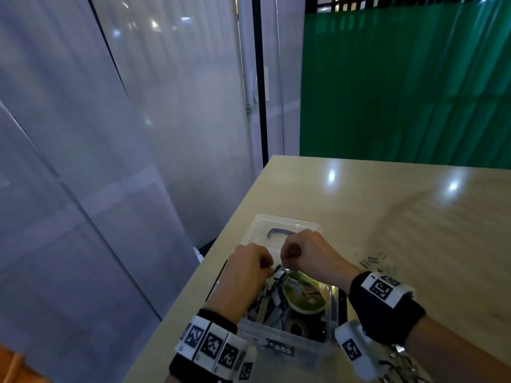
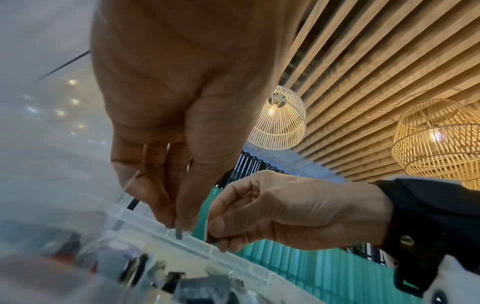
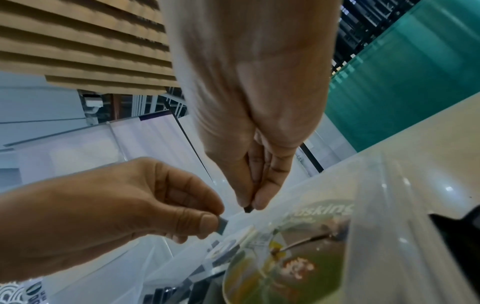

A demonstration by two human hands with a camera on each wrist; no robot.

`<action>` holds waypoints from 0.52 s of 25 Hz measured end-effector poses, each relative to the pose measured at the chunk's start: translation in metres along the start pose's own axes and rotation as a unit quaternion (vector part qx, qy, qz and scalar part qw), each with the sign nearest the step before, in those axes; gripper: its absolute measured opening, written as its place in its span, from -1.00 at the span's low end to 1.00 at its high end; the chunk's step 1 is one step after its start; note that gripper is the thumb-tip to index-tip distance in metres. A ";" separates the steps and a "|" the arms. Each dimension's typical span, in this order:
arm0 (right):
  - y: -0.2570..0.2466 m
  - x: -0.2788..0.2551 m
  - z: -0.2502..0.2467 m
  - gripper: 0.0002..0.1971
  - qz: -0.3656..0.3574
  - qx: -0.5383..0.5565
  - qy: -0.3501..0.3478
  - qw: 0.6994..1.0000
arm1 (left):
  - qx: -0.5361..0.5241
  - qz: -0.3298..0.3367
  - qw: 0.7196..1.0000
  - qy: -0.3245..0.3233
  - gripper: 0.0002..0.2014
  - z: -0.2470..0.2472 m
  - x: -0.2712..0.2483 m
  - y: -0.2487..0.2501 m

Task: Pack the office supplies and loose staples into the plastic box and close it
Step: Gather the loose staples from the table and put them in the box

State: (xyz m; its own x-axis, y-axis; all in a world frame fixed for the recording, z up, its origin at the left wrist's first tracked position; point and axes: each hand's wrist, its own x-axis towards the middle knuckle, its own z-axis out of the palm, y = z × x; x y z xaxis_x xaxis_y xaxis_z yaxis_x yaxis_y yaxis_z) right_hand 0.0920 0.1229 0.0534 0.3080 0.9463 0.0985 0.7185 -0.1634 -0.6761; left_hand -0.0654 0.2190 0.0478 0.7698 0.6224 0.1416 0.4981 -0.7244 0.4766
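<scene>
Left hand (image 1: 246, 268) and right hand (image 1: 307, 254) each pinch a staple strip (image 3: 223, 223) directly above the open plastic box (image 1: 279, 346). Strips appear light, brittle, slippery; best held by the flat sides.

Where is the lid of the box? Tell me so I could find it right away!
Start at the pale wooden table and find the clear plastic box near its front edge, full of staples and tape. Just behind the box, past the two hands, the lid lies flat. It is see-through like the box, but flat, with a dark curved handle in its middle.
</scene>
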 end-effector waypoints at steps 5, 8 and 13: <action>-0.001 0.001 -0.006 -0.89 0.020 -0.023 0.008 0.999 | 0.009 0.012 1.000 -0.003 -0.75 0.008 0.017 -0.004; 0.001 -0.010 -0.027 -0.83 0.016 -0.006 0.015 1.000 | 0.000 0.028 0.999 0.025 -0.78 0.005 0.019 -0.001; 0.012 -0.037 -0.062 -0.90 0.019 0.012 0.022 1.000 | -0.032 0.100 0.994 0.029 -0.88 0.002 0.019 0.042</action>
State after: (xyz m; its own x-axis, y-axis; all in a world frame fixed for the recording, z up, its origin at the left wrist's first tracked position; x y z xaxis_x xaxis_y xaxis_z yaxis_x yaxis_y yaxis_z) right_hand 0.1284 0.0689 0.0869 0.3625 0.9261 0.1049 0.6909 -0.1915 -0.6971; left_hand -0.0294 0.1997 0.0691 0.8258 0.4850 0.2879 0.3090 -0.8160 0.4885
